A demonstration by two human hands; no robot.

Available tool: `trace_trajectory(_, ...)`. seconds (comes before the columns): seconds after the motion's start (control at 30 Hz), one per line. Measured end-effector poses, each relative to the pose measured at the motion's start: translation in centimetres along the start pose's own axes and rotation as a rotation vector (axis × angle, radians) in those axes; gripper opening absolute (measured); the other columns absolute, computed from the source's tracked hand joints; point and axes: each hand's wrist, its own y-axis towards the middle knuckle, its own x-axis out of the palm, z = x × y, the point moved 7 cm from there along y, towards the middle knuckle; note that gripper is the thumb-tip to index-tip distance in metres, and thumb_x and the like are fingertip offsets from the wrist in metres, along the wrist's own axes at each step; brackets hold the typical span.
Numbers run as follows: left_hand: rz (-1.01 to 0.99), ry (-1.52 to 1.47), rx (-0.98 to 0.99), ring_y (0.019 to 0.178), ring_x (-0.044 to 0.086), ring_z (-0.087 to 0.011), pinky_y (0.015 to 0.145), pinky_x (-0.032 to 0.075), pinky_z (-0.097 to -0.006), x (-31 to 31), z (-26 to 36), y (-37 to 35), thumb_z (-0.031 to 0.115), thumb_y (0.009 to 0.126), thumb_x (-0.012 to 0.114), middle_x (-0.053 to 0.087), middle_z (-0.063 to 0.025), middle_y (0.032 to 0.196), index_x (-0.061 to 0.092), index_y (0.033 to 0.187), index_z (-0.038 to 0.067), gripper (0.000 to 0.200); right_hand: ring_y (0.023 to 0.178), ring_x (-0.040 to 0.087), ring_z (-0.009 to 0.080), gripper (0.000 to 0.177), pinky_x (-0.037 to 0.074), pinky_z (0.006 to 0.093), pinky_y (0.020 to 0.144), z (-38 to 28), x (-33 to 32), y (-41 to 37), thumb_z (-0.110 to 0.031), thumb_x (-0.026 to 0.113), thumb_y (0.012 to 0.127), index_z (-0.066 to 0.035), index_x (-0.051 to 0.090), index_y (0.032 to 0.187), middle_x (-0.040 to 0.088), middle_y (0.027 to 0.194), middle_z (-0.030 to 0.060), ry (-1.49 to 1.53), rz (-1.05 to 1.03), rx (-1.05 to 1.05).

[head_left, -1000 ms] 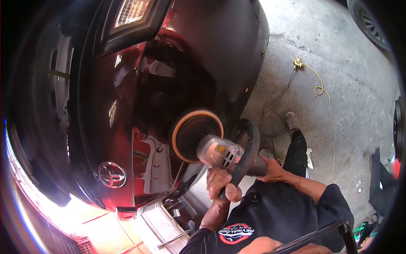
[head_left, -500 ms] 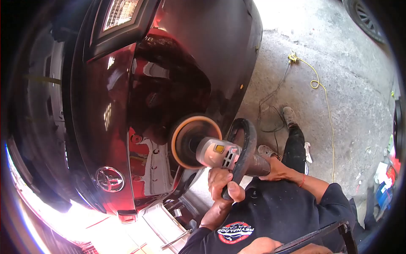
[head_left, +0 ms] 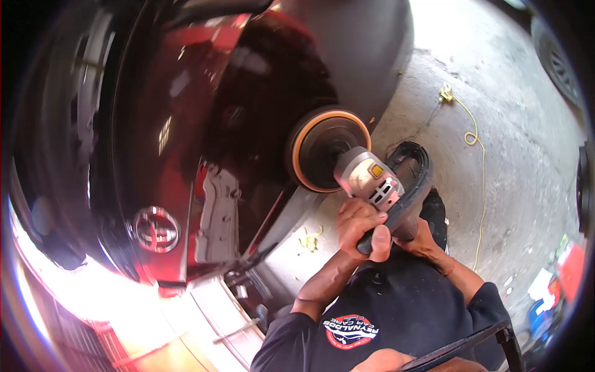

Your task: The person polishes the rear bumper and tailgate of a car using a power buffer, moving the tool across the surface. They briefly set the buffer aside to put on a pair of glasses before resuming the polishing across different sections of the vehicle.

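Note:
A polisher [head_left: 369,177] with a round orange-edged pad [head_left: 331,149] is held over the dark red car panel [head_left: 266,111]. The pad lies against or just above the panel near its right edge; contact is hard to judge. My left hand [head_left: 361,228] is wrapped round the lower end of the black loop handle [head_left: 414,177]. Farther right, my right hand [head_left: 421,240] grips the rear body of the polisher, its fingers partly hidden behind the tool. The panel is glossy and reflective, with a round chrome emblem [head_left: 157,229] at the lower left.
A yellow cord [head_left: 482,186] runs over the concrete floor [head_left: 452,217] on the right, with a yellow plug end [head_left: 445,93] at its top. A car wheel [head_left: 558,65] stands at the upper right. Colourful items [head_left: 548,297] lie at the lower right.
The polisher and both hands have moved right and up, bringing the pad closer to the panel's right edge. The view has shifted, and the emblem appears higher.

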Motion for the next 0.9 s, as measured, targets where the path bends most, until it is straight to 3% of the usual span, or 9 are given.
trace_trajectory(0.13, 0.071, 0.081, -0.011, 0.056, 0.058, -0.0230, 0.059, 0.044, -0.0362, -3.8, 1.8, -2.4, 0.012, 0.077, 0.062, 0.059, -0.0088, 0.065, 0.063, 0.087, 0.001, 0.015, 0.102, 0.071, 0.0257, 0.063, 0.054, 0.0370, 0.091, 0.0, 1.8, -1.3, -0.012, 0.082, 0.069, 0.001, 0.056, 0.125, 0.072, 0.105, 0.0184, -0.002, -0.067, -0.030)
trace_trajectory(0.27, 0.215, 0.081, -0.032, 0.070, 0.066, -0.0303, 0.072, 0.050, -0.0437, -9.1, 2.8, -8.0, 0.020, 0.081, 0.071, 0.065, -0.0127, 0.076, 0.065, 0.097, 0.001, 0.026, 0.107, 0.068, 0.0329, 0.073, 0.051, 0.0389, 0.095, 1.5, 5.7, -2.0, -0.016, 0.080, 0.064, 0.004, 0.055, 0.129, 0.069, 0.110, 0.0229, -0.120, -0.207, -0.081)
trace_trajectory(0.33, 0.299, 0.182, -0.023, 0.065, 0.064, -0.0284, 0.068, 0.050, -0.0419, -11.1, 3.8, -9.9, 0.022, 0.084, 0.068, 0.064, -0.0124, 0.074, 0.062, 0.095, 0.001, 0.025, 0.107, 0.067, 0.0376, 0.081, 0.050, 0.0407, 0.096, 3.1, 7.4, -2.0, -0.023, 0.075, 0.059, 0.005, 0.053, 0.132, 0.068, 0.112, 0.0254, -0.159, -0.289, -0.061)
trace_trajectory(0.47, 0.328, 0.336, -0.085, 0.054, 0.059, -0.0242, 0.061, 0.047, -0.0390, -13.5, 5.5, -9.8, 0.017, 0.083, 0.057, 0.060, -0.0110, 0.066, 0.056, 0.087, 0.000, 0.017, 0.107, 0.067, 0.0377, 0.080, 0.051, 0.0426, 0.094, 2.5, 9.8, -1.6, -0.025, 0.074, 0.061, 0.006, 0.053, 0.132, 0.067, 0.114, 0.0268, -0.275, -0.367, -0.132)
trace_trajectory(0.53, 0.329, 0.343, -0.075, 0.054, 0.059, -0.0242, 0.061, 0.047, -0.0389, -13.5, 5.6, -9.6, 0.017, 0.082, 0.057, 0.059, -0.0111, 0.065, 0.056, 0.088, 0.000, 0.018, 0.107, 0.067, 0.0381, 0.079, 0.051, 0.0426, 0.093, 2.3, 10.5, -1.4, -0.029, 0.074, 0.063, 0.007, 0.054, 0.130, 0.067, 0.115, 0.0266, -0.144, -0.450, -0.062)
trace_trajectory(0.67, 0.226, 0.296, -0.015, 0.055, 0.059, -0.0241, 0.060, 0.047, -0.0385, -12.3, 4.9, -7.4, 0.015, 0.077, 0.060, 0.059, -0.0100, 0.064, 0.060, 0.089, 0.001, 0.018, 0.107, 0.067, 0.0358, 0.074, 0.051, 0.0426, 0.094, 0.7, 10.0, -0.8, -0.027, 0.079, 0.067, 0.005, 0.056, 0.130, 0.068, 0.115, 0.0242, -0.183, -0.416, -0.073)
trace_trajectory(0.77, 0.105, 0.227, 0.021, 0.054, 0.058, -0.0240, 0.060, 0.047, -0.0376, -10.3, 4.0, -3.5, 0.014, 0.073, 0.064, 0.059, -0.0077, 0.064, 0.063, 0.086, 0.003, 0.017, 0.103, 0.069, 0.0308, 0.066, 0.052, 0.0415, 0.093, -1.0, 8.4, -0.1, -0.024, 0.082, 0.072, 0.002, 0.058, 0.127, 0.071, 0.111, 0.0198, -0.115, -0.237, -0.141)
trace_trajectory(0.83, 0.046, 0.091, 0.094, 0.054, 0.058, -0.0241, 0.059, 0.046, -0.0364, -8.8, 3.3, -0.8, 0.012, 0.071, 0.065, 0.058, -0.0068, 0.062, 0.065, 0.084, 0.002, 0.016, 0.104, 0.067, 0.0234, 0.057, 0.052, 0.0383, 0.091, -1.8, 7.4, 0.7, -0.020, 0.084, 0.074, 0.000, 0.062, 0.122, 0.071, 0.111, 0.0148, 0.077, -0.158, -0.112)
trace_trajectory(0.9, 0.033, 0.032, 0.137, 0.053, 0.056, -0.0230, 0.058, 0.044, -0.0369, -7.9, 2.8, 1.1, 0.015, 0.078, 0.063, 0.058, -0.0063, 0.063, 0.062, 0.084, 0.003, 0.014, 0.103, 0.067, 0.0211, 0.054, 0.052, 0.0369, 0.090, -5.4, 7.0, 1.5, -0.020, 0.084, 0.075, -0.001, 0.063, 0.120, 0.071, 0.111, 0.0130, 0.069, -0.061, -0.222)
